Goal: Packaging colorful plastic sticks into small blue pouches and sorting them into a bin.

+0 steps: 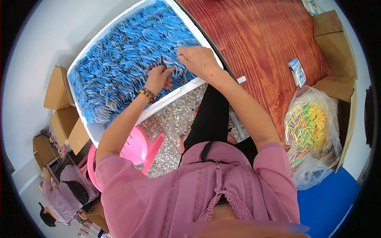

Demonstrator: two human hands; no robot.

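Observation:
A white foam box is packed with rows of small blue-and-white packets standing on edge. Over its near right part both hands are working. My left hand, with a beaded bracelet at the wrist, is closed, thumb and forefinger pinched on a blue packet among the rows. Just to its right, my right hand reaches in across the box's right rim. Its fingers are curled and pressed together above the packets; what they hold, if anything, is hidden.
A reddish wooden table adjoins the box, with a small blue-and-white pack on it. At right stands a clear bag of coloured sticks by a cardboard box. A pink chair and open cartons are at left; another person sits behind.

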